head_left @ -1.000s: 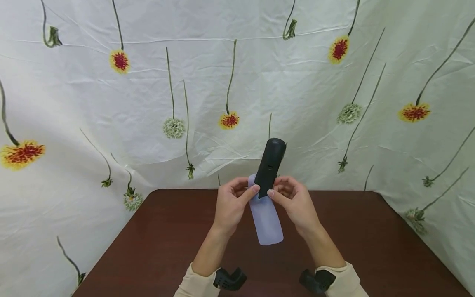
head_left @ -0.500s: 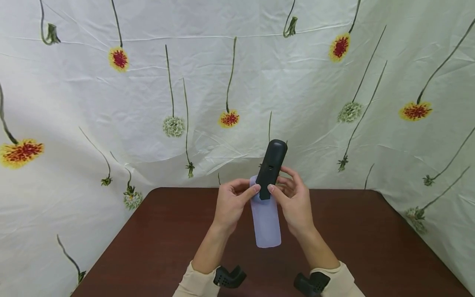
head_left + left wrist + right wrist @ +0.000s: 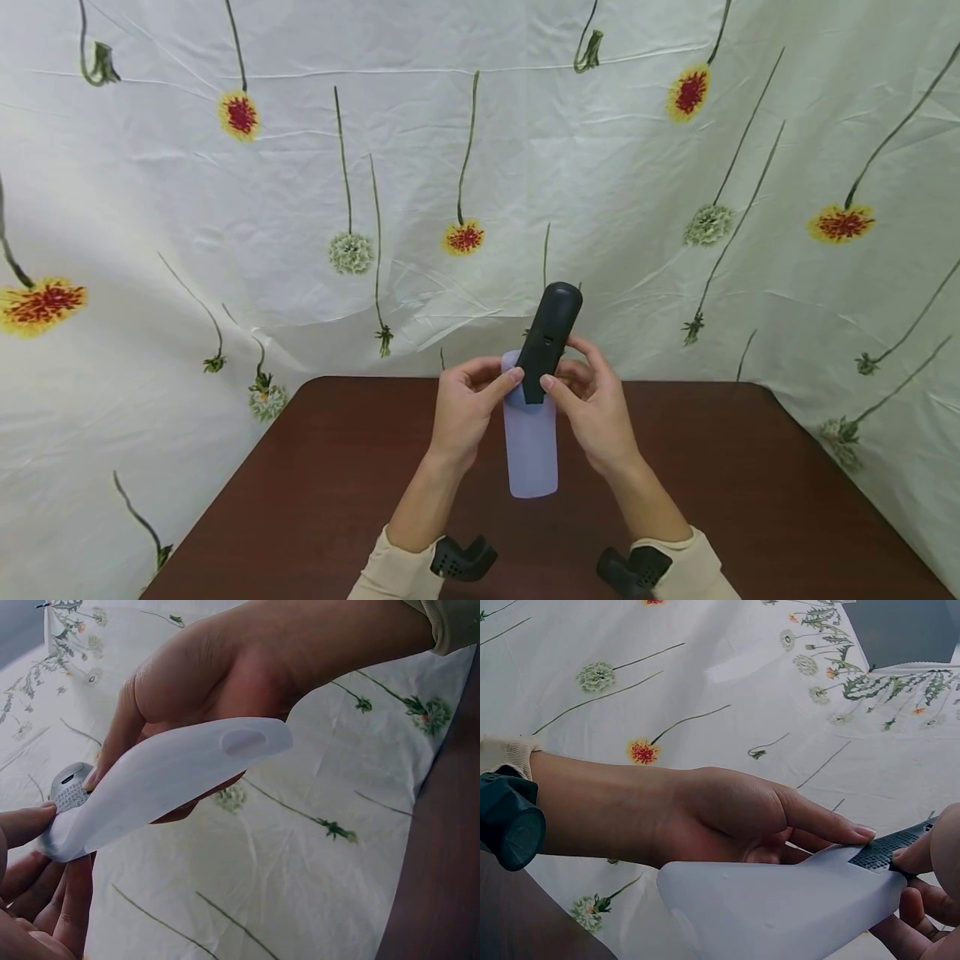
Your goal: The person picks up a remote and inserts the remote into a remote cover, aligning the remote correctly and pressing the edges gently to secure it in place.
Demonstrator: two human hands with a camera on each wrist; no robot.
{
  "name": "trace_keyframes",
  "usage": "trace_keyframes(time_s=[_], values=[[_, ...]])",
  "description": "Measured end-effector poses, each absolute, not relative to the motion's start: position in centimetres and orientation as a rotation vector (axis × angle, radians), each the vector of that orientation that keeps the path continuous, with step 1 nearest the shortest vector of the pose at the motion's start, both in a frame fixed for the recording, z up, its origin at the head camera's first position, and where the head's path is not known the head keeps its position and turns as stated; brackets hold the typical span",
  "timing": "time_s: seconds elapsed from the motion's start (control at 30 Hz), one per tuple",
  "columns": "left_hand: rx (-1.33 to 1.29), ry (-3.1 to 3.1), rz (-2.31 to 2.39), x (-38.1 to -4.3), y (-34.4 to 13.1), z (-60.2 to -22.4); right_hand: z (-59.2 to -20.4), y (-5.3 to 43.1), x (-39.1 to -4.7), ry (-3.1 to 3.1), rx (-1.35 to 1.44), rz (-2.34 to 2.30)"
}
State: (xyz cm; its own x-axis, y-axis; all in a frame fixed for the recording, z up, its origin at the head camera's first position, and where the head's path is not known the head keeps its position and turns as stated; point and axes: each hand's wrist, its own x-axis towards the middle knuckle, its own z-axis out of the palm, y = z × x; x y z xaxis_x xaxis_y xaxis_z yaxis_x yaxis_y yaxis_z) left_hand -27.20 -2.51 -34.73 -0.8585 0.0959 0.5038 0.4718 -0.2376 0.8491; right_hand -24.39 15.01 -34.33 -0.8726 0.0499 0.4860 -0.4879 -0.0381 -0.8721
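A black remote control (image 3: 552,329) leans up and to the right in the head view, its lower end at the upper part of a translucent pale purple sleeve (image 3: 532,458). The sleeve hangs down over the table. My left hand (image 3: 462,408) pinches the sleeve's upper left edge, thumb in front beside the remote. From the other side my right hand (image 3: 600,408) grips the remote and the sleeve edge, thumb in front and index finger along the remote's side. In the left wrist view the sleeve (image 3: 172,784) shows an oval opening near its end. Fingers behind the sleeve are partly hidden.
A dark brown table (image 3: 360,467) spreads below both hands. Behind it hangs a white cloth (image 3: 300,183) printed with flowers. Black devices are worn on both wrists, the left one (image 3: 463,560) and the right one (image 3: 633,572).
The sleeve's lower end has swung left, so it now hangs nearly straight. My right index finger has moved up along the remote. My left hand stays almost in place.
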Motion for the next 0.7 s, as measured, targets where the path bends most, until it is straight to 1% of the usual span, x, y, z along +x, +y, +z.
trace_keyframes(time_s=[0.7], values=[[-0.729,-1.816,-2.138,-27.30,-2.45,-34.82,-33.95,16.04,-24.36,-2.110,0.551,1.821]])
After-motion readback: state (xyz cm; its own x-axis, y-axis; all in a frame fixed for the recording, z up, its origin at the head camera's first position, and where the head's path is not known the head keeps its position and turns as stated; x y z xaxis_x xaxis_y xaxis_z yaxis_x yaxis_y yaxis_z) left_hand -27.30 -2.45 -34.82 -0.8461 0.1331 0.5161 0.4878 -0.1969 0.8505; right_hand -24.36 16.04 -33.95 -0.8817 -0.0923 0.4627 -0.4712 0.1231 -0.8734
